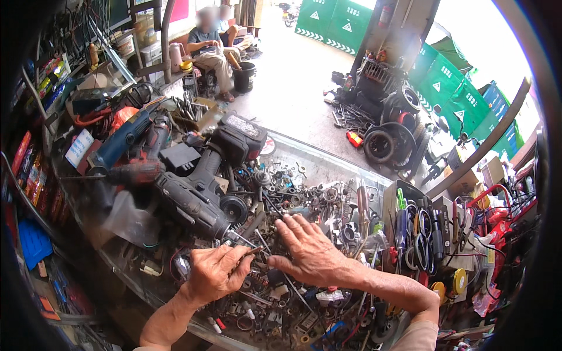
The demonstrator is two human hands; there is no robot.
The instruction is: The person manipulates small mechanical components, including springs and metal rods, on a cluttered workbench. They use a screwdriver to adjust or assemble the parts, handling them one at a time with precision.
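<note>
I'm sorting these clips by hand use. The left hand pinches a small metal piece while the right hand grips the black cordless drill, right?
Not quite. The head view shows the right hand lying flat, fingers spread, on the pile of small metal parts, not gripping the black cordless drill, which lies untouched beyond the hands. The left hand does pinch a small metal piece.

1. Left hand (215, 273): bare, no glove, no ring or watch that shows; veins and knuckles stand out on the back.
2. Right hand (312, 253): bare too, creased over the knuckles, nails short.
3. Both forearms are uncovered back from the wrists, lean and sinewy.
4. A light, pale sleeve (418, 338) begins at the elbow behind the right hand.
</note>
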